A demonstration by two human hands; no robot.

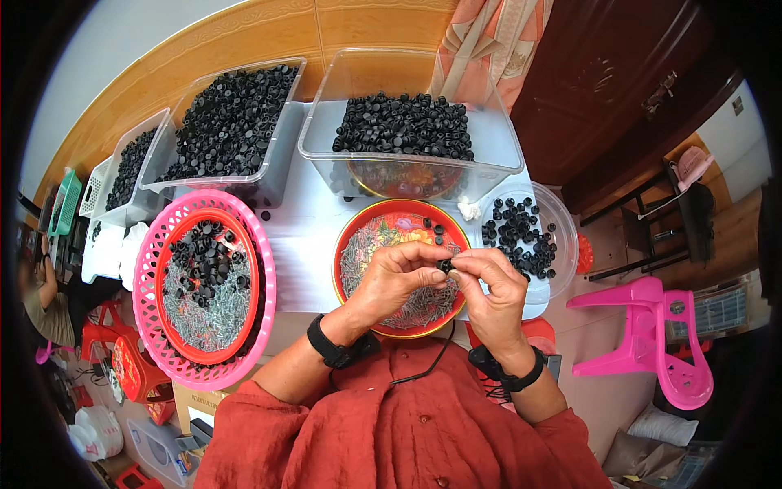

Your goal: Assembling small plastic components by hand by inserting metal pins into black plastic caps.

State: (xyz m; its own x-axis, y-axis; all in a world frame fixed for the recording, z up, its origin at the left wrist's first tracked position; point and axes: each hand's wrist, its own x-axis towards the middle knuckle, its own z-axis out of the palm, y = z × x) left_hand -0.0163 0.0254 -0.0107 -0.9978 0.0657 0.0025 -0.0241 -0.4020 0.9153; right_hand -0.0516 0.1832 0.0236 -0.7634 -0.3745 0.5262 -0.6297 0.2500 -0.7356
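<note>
The person's hands meet over the red-rimmed round tray (338, 265), a small black plastic cap (445, 266) between their fingertips. The left hand (387, 281) pinches it from the left, thumb and forefinger nearly together; the right hand (495, 295) pinches from the right, equally near. Fingers cover too much to tell the cap's long axis, or whether a screw is also held. Loose screws (356, 257) lie below in the tray; more black caps (517, 232) sit right of it on the counter (303, 273), nearer the right hand.
</note>
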